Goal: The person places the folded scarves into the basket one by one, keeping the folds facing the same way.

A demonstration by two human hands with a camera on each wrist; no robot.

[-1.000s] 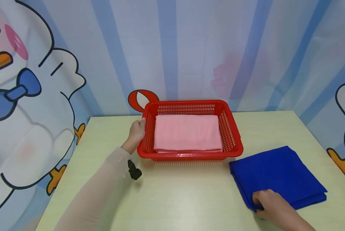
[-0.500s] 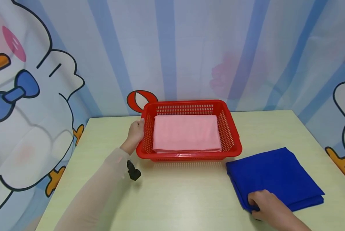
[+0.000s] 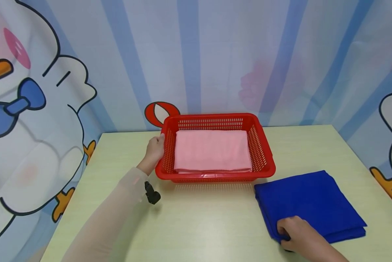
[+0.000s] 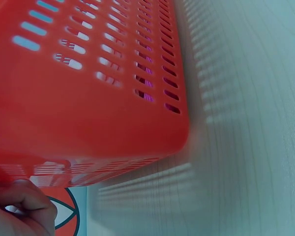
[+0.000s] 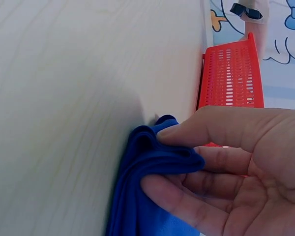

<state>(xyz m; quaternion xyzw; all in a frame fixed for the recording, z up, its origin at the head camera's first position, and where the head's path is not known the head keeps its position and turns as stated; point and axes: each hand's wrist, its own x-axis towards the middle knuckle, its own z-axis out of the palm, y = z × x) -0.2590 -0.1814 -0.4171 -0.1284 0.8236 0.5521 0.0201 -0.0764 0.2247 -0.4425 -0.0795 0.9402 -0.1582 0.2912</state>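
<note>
In the head view a red plastic basket (image 3: 215, 177) with slotted walls stands at the back of the table, a folded pink cloth (image 3: 213, 150) lying inside it. My left hand (image 3: 155, 150) grips the basket's left rim, with its curled fingers (image 4: 27, 204) at the wall in the left wrist view. To the right of the basket lies a folded blue cloth (image 3: 314, 203). The near left corner of this cloth is pinched in my right hand (image 3: 297, 233). The right wrist view has the thumb (image 5: 187, 132) above the layered fold and the fingers below it.
The pale wood table (image 3: 202, 218) carries the basket and both cloths. Behind it hangs a printed curtain (image 3: 215, 54) with blue stripes and cartoon birds. A small black device (image 3: 152, 193) sits at the left wrist.
My right hand has slid slightly left and nearer with the blue cloth in its pinch. The left hand and the red basket look unchanged.
</note>
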